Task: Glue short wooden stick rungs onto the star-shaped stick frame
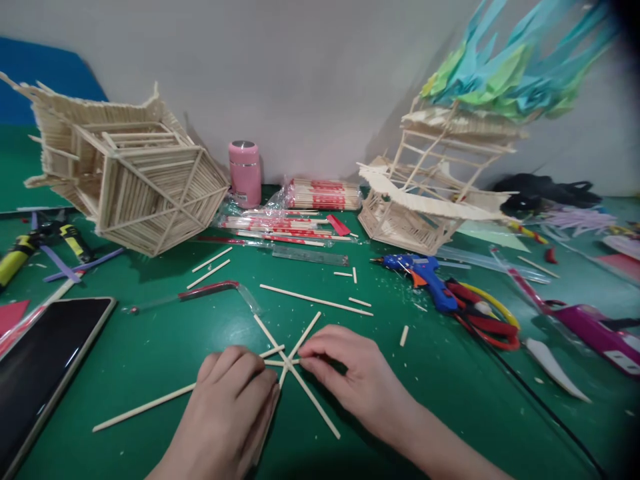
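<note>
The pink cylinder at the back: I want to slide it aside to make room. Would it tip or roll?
The pink cylinder stands upright on the green mat, taller than wide, so a push near its top might tip it. Once on its side, its round body would probably roll. It looks rigid, with a metal-looking top, so likely not fragile.

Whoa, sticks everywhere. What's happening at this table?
A person is working on a green mat. Both hands rest on a star of crossed wooden sticks: the left hand presses down beside the crossing, and the right hand pinches a short stick at its centre. A blue glue gun lies to the right. Two stick-built models stand behind.
</note>
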Demonstrator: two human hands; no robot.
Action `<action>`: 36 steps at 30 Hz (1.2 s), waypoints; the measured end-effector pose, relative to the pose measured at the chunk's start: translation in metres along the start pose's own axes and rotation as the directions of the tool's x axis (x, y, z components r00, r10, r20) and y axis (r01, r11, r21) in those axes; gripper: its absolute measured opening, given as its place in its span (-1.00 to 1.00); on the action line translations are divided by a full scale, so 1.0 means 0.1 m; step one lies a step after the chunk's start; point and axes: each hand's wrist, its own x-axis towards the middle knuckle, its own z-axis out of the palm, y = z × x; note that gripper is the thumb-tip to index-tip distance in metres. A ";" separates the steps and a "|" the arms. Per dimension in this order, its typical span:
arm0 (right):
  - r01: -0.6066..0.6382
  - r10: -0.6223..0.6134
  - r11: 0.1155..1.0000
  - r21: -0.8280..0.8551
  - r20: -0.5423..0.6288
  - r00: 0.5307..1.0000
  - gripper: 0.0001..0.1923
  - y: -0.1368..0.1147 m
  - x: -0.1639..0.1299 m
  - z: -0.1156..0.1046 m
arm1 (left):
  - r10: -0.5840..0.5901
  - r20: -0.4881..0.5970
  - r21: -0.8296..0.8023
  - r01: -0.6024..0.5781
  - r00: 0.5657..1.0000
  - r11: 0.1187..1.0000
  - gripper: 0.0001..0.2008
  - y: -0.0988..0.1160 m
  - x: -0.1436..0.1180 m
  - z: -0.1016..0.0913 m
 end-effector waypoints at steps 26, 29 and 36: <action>-0.004 0.014 0.995 -0.104 0.094 0.996 -0.87 0.04 -0.02 0.21 | -0.026 -0.115 0.055 0.033 0.993 0.998 -0.72 -0.04 -0.05 0.25; -0.011 0.020 0.995 -0.094 0.095 0.995 -0.87 0.04 -0.02 0.21 | -0.018 -0.117 0.070 0.027 0.993 0.997 -0.73 -0.02 -0.04 0.24; -0.026 0.030 0.998 -0.062 0.059 0.998 -0.91 0.05 -0.02 0.22 | -0.008 -0.123 0.087 0.019 0.992 0.996 -0.71 -0.04 -0.06 0.26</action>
